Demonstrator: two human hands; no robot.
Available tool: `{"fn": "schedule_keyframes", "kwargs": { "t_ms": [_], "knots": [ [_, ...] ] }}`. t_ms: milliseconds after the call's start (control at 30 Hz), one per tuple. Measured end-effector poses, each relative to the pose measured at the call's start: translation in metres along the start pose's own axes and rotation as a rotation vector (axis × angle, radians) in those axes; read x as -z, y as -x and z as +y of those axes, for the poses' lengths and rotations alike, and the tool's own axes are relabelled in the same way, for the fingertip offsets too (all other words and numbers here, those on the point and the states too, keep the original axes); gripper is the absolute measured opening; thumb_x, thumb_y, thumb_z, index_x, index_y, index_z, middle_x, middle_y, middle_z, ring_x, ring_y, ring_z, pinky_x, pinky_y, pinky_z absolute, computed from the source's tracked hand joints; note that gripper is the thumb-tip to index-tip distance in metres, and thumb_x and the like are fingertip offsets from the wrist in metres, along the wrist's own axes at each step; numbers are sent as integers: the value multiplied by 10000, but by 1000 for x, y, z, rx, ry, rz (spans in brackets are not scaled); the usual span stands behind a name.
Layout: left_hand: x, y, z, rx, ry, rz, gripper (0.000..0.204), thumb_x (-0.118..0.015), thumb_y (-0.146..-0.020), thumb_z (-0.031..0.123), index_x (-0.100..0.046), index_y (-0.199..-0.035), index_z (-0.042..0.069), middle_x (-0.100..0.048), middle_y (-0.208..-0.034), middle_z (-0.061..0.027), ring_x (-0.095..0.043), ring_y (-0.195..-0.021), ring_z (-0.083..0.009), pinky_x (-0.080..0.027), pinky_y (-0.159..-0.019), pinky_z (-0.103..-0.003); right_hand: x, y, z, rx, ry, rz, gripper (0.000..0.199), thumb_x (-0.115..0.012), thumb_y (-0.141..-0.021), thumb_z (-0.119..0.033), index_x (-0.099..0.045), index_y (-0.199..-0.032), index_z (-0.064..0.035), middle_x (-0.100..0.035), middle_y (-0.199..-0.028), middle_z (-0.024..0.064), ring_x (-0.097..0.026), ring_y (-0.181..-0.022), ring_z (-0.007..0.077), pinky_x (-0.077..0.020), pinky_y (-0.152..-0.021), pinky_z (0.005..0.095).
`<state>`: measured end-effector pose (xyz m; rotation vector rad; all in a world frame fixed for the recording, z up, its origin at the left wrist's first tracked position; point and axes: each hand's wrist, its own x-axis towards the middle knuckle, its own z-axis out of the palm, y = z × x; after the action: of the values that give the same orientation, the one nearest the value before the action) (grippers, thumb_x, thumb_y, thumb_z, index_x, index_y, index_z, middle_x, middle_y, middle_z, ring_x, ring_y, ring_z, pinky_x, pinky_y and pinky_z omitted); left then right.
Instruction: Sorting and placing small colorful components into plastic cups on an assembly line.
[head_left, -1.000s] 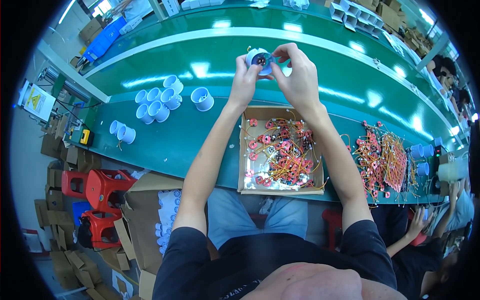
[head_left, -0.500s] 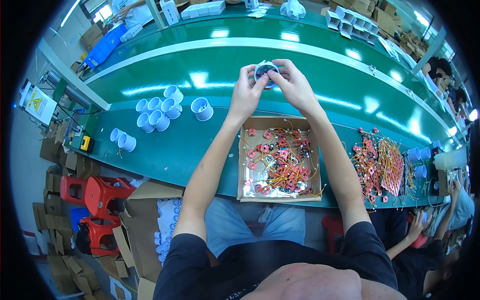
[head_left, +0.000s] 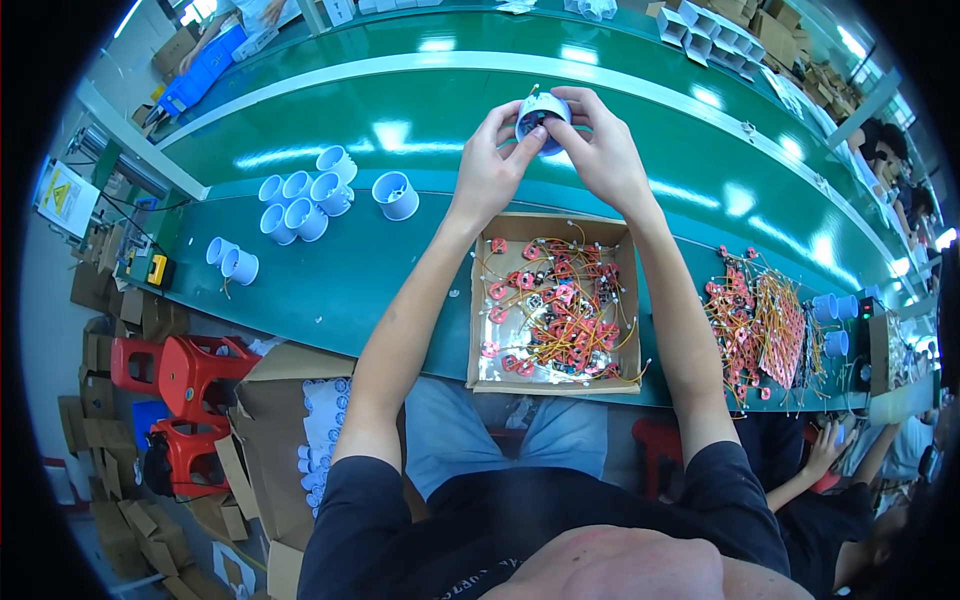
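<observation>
1. White cup-shaped plastic housing (head_left: 541,113): held in the air over the green conveyor belt (head_left: 420,90), beyond the far edge of the cardboard tray (head_left: 483,305). Its open mouth faces the camera, with a dark part inside; a short yellowish wire end sticks up at its top.
2. Left hand (head_left: 487,165): fingers curled round the housing's left side, thumb pressed at the rim. Pinching the housing.
3. Right hand (head_left: 604,150): fingers wrapped over the top and right side, thumb at the lower rim. Also gripping the housing; whether a fingertip is pushing the insert cannot be told.
4. Progress, as a judgement: one housing is mid-assembly, its insert apparently in. The tray holds many loose red parts with yellow wires (head_left: 555,315), and a cluster of empty white housings (head_left: 315,195) waits on the bench to the left, so much is left.
5. Against one second ago: hands and housing sit in almost the same spot above the tray; the fingers have closed more tightly round the housing. The empty housings have not moved.
</observation>
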<state>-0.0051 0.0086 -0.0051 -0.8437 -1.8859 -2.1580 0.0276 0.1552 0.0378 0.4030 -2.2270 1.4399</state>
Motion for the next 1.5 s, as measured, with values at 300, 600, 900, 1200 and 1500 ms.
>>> {"fn": "schedule_keyframes", "kwargs": {
  "t_ms": [300, 600, 900, 1200, 1500],
  "knots": [
    [1, 6, 1, -20, 50, 30, 370, -566, -927, 75, -463, -1264, -39, -568, -1173, -134, -572, -1078, -196, -504, -875, -309, 9, 0, -10, 55, 140, -100, 453, -687, -842, -189, -518, -1181, 58, -627, -1088, 197, -641, -997, 263, -534, -859, 369],
    [0, 4, 8, -17, 8, 47, 352, -514, -914, -19, -470, -1263, -19, -552, -1188, -132, -562, -1080, -199, -488, -891, -320, -7, 8, -10, 187, 293, 17, 502, -754, -693, -183, -524, -1069, 58, -615, -1008, 218, -644, -887, 306, -530, -782, 368],
    [-1, 6, 18, -173, -200, 59, 377, -539, -879, -30, -483, -1252, -14, -555, -1193, -152, -552, -1108, -225, -464, -924, -324, -8, 9, -16, 289, 316, 70, 497, -750, -651, -161, -529, -1050, 38, -610, -983, 208, -629, -906, 302, -516, -783, 366],
    [-4, -2, -5, -47, 2, -154, 453, -604, -905, 145, -464, -1309, -7, -538, -1227, -161, -545, -1127, -208, -468, -919, -318, 44, -10, 20, -114, -146, -291, 549, -772, -698, -122, -557, -1186, 12, -618, -1074, 103, -579, -1040, 202, -464, -930, 326],
    [1, -2, -10, -51, -299, -100, 427, -623, -889, 168, -511, -1261, -8, -572, -1197, -175, -588, -1079, -242, -474, -893, -332, 28, -7, 22, -135, -234, -348, 598, -791, -632, -72, -569, -1178, 29, -640, -1046, 116, -608, -986, 200, -494, -877, 316]
  ]
}}
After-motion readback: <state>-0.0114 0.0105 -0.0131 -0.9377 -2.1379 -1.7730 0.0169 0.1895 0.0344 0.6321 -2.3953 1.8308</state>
